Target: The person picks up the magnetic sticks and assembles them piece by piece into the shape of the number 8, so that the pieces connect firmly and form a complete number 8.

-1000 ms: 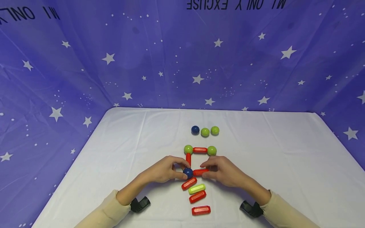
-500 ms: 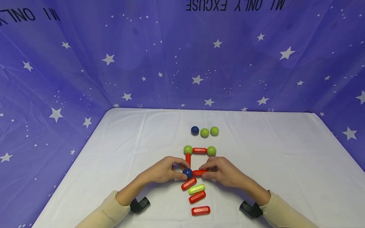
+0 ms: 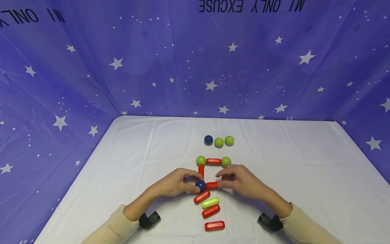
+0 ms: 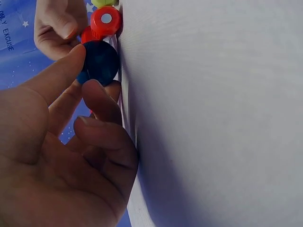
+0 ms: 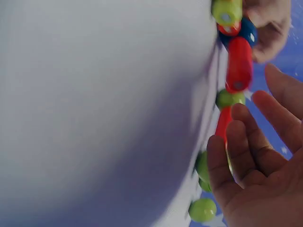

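My left hand (image 3: 176, 183) pinches a dark blue ball (image 3: 200, 185) between thumb and fingers; in the left wrist view the ball (image 4: 100, 62) sits at the fingertips. A red rod (image 3: 212, 185) extends right from this ball, and another red rod (image 3: 201, 171) runs from it to a green ball (image 3: 201, 160). A third red rod (image 3: 213, 161) links that one to a second green ball (image 3: 226, 161). My right hand (image 3: 239, 179) is at the free end of the lower rod, fingers spread. In the right wrist view, this rod (image 5: 239, 64) stands apart from the fingers.
Nearer me lie loose rods: a red rod (image 3: 202, 197) close below the blue ball, a yellow-green rod (image 3: 210, 202) and two more red ones. Behind the joined pieces sit another blue ball (image 3: 208, 140) and two green balls (image 3: 218, 142). A starry purple cloth hangs behind the white table (image 3: 304, 176).
My right hand has loosened its fingers from the lower red rod and drawn slightly to the right. The left hand still holds the blue ball in place.
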The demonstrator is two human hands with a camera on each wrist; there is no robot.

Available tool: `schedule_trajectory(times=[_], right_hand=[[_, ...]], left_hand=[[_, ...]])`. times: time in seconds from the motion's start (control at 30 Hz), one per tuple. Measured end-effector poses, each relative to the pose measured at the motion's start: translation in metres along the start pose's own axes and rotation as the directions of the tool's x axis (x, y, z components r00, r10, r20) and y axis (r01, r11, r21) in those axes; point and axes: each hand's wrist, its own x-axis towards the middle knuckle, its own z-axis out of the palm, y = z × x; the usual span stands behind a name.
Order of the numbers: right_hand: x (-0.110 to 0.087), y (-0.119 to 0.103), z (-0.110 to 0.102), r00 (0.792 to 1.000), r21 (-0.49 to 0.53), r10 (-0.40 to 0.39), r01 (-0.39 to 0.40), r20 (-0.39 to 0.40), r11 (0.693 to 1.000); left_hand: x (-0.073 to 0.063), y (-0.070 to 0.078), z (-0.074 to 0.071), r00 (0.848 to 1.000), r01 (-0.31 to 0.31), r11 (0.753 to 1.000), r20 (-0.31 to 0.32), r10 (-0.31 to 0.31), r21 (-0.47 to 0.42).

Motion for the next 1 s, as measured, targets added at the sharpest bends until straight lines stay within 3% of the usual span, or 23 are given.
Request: schedule_trajectory(times=[0.17, 0.33, 0.43, 0.7, 1.0], right_hand=[[0.004, -0.002, -0.016, 0.99, -0.03, 0.017, -0.022, -0.141, 0.999], [0.015, 0.008, -0.031, 0.949, -0.062, 0.014, -0.035, -0.314, 0.997], [0.024, 0.017, -0.037, 0.929, -0.08, 0.011, -0.043, -0.37, 0.996], [0.052, 0.041, -0.051, 0.91, -0.153, 0.053, -0.127, -0.411, 0.98], [0.071, 0.055, -0.053, 0.918, -0.195, 0.159, -0.242, -0.364, 0.951]], left_hand=[[-0.001, 0.0, -0.001, 1.0, -0.003, 1.0, 0.0, 0.003, 0.008], [-0.001, -0.002, 0.0, 1.0, -0.005, 1.0, -0.007, 0.005, 0.006], [-0.001, -0.003, 0.0, 1.0, -0.001, 1.0, -0.007, 0.001, 0.002], [0.0, -0.004, 0.0, 1.0, -0.001, 1.0, -0.003, 0.001, 0.008], [-0.001, -0.003, -0.001, 1.0, -0.005, 0.999, -0.012, 0.005, 0.039]])
